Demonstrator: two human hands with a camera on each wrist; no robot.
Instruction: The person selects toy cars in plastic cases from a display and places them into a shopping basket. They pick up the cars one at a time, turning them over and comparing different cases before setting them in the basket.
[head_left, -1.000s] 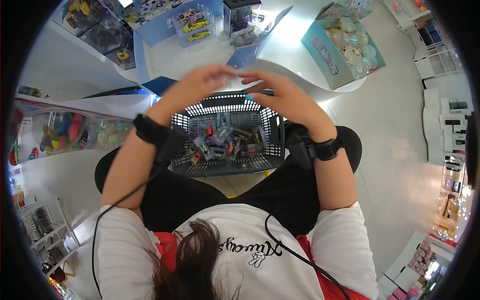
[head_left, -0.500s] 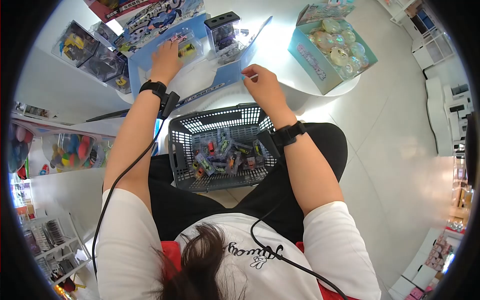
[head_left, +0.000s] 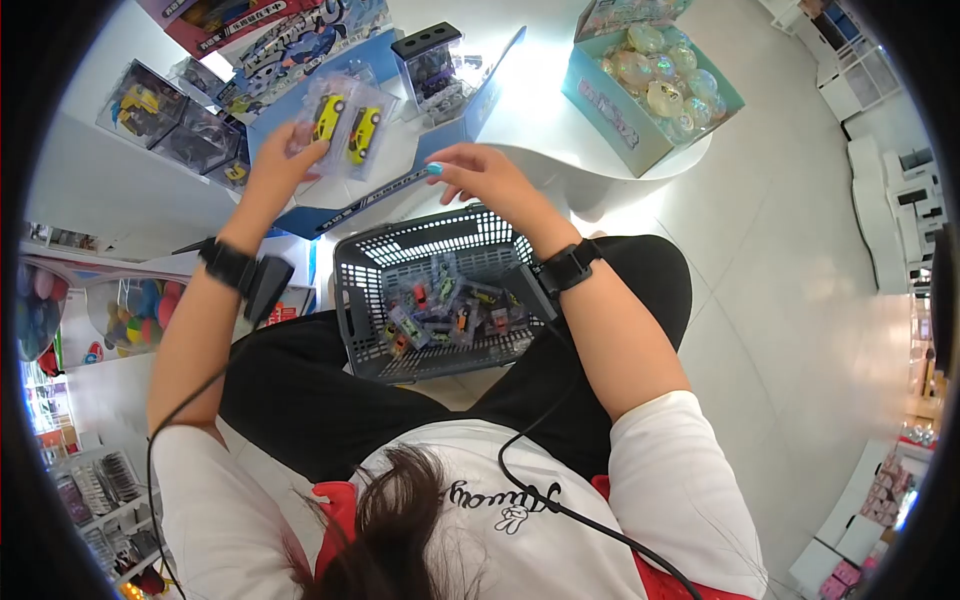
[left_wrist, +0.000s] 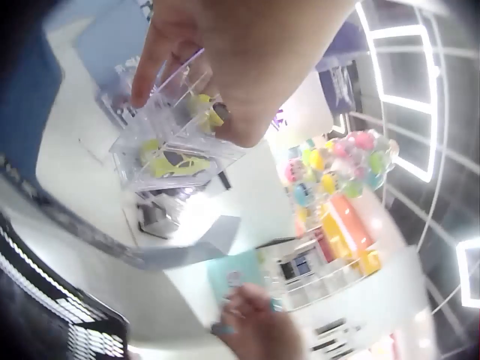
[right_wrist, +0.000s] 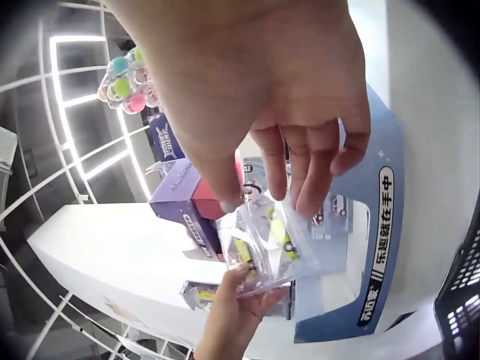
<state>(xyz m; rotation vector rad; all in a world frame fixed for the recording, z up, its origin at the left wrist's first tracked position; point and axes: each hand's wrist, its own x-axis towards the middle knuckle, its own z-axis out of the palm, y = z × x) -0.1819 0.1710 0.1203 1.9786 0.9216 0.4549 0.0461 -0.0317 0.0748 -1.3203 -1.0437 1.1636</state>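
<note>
Clear car cases (head_left: 346, 122) in our left hand (head_left: 280, 160)
Head view: our left hand grips their left side over the blue display box (head_left: 347, 208); our right hand (head_left: 487, 180), fingers loosely bent, holds nothing. Left wrist: the cases extend below our gripping left hand. Right wrist: they show just below our right hand, contact unclear.
</note>
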